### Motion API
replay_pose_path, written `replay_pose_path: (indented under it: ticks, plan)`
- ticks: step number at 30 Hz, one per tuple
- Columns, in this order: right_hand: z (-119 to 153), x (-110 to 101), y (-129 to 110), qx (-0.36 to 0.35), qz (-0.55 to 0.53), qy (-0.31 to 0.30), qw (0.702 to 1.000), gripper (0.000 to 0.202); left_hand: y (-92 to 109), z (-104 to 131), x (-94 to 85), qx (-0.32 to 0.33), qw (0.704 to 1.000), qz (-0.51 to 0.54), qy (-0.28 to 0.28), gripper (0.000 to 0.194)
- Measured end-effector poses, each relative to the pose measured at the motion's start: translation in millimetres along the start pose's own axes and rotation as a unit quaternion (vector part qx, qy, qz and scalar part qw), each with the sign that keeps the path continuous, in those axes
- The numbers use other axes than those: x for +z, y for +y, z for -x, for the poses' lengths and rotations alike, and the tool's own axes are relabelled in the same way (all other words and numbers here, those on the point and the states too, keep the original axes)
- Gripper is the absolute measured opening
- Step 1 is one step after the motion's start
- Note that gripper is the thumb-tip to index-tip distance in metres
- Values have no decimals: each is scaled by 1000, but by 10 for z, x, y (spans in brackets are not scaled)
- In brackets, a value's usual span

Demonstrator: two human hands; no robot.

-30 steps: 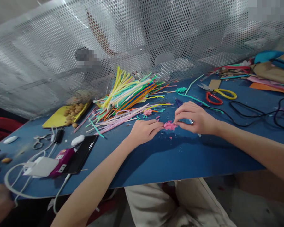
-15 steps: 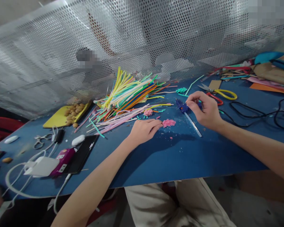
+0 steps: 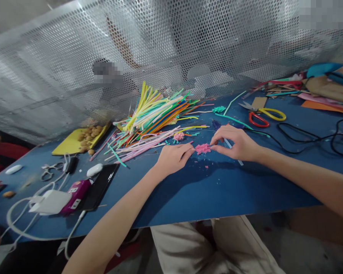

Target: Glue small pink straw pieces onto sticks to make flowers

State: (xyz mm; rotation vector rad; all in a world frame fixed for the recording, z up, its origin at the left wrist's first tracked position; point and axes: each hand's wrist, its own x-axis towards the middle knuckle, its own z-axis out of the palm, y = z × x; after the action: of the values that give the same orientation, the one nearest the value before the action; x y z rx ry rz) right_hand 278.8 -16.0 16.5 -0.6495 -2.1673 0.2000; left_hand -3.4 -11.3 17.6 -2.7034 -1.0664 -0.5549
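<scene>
My left hand [image 3: 175, 158] is closed in a pinch on the left end of a small pink fuzzy piece [image 3: 202, 148], which looks built up from short bits of pipe cleaner. At its right end, the thumb and forefinger of my right hand [image 3: 231, 144] are pinched together. Whether a tiny bit lies between those fingertips is too small to tell. Behind my right hand lies a dark blue glue gun [image 3: 216, 125], mostly hidden, with a clear glue stick [image 3: 240, 162] showing below the hand. Pink crumbs [image 3: 206, 166] are scattered just in front.
Bundled pipe cleaners [image 3: 157, 114] lie behind my left hand, near a pale pink cluster [image 3: 178, 136]. A green cluster [image 3: 218, 109], scissors [image 3: 257, 114] and a black cable [image 3: 297, 133] are farther right. Leftward are a phone [image 3: 101, 188], a charger [image 3: 53, 201] and a yellow tray [image 3: 68, 141].
My right hand has come left and down from the glue gun to the pink piece's right end. My left hand keeps its pinch, nearly still.
</scene>
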Motion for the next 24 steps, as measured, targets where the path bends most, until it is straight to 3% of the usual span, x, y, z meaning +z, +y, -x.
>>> replay_pose_path:
  ticks: [15,20,24]
  plan:
    - [20,57,-5,20,10,-28,999,14,-33,10,84,30,999,11,7,26]
    - [4,9,21,65,25,-5,998,15,-45,-30,81,-86,995,-8,-52,25]
    - [9,-75,227,144,64,8,987,12,-52,-54,53,-159,981,5,-110,23]
